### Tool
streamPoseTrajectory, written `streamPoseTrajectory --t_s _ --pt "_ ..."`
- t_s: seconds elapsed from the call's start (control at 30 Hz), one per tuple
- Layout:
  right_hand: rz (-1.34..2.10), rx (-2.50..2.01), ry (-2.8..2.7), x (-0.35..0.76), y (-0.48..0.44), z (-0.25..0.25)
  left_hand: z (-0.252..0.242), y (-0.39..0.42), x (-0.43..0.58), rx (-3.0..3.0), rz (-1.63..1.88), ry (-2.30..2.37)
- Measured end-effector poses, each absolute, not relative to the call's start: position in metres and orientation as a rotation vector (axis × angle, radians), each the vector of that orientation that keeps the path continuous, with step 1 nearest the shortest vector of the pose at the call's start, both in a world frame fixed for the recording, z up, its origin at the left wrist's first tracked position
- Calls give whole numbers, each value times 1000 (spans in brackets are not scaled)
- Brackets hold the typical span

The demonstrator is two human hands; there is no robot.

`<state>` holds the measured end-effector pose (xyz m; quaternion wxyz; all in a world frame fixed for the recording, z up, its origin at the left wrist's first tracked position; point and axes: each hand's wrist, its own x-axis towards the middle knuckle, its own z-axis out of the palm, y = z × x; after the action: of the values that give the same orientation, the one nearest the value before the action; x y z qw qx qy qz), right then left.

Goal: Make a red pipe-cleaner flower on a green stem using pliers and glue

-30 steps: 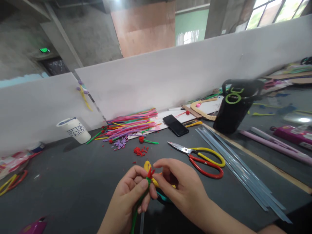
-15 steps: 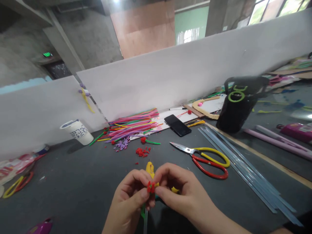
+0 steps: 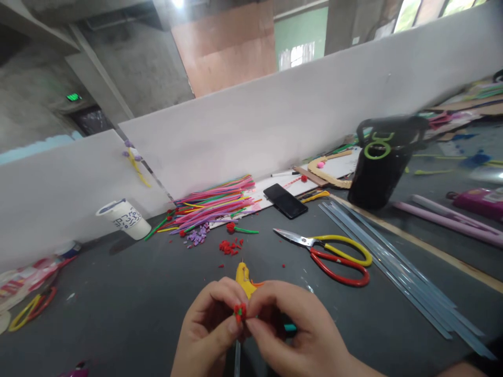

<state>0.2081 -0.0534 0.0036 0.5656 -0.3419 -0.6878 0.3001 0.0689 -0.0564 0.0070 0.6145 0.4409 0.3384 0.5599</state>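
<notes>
Steady the small, red, green-centred fuzzy flower head [image 3: 240, 312], pinched by the left hand [image 3: 210, 322] near the yellow glue gun [image 3: 244, 278], pressing lightly with the right hand [image 3: 294, 319], whose fingertips meet its edge, grip indeterminable.

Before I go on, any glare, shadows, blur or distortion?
Head view: ceiling light glares at the top edge; head view: white cup shadows the dark table; head view: black bottle leans, likely wide-angle distortion; head view: red piece in left hand looks soft.
</notes>
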Motion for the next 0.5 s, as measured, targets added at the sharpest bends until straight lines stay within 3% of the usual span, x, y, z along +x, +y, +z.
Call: streamPoseTrajectory --t_s 0.2,0.5 --pt "739 -822 -1620 208 -52 2 5 -56 67 988 1270 772" --pt "377 -667 -1672 207 -52 -2 6 -55 65 912 1187 679"
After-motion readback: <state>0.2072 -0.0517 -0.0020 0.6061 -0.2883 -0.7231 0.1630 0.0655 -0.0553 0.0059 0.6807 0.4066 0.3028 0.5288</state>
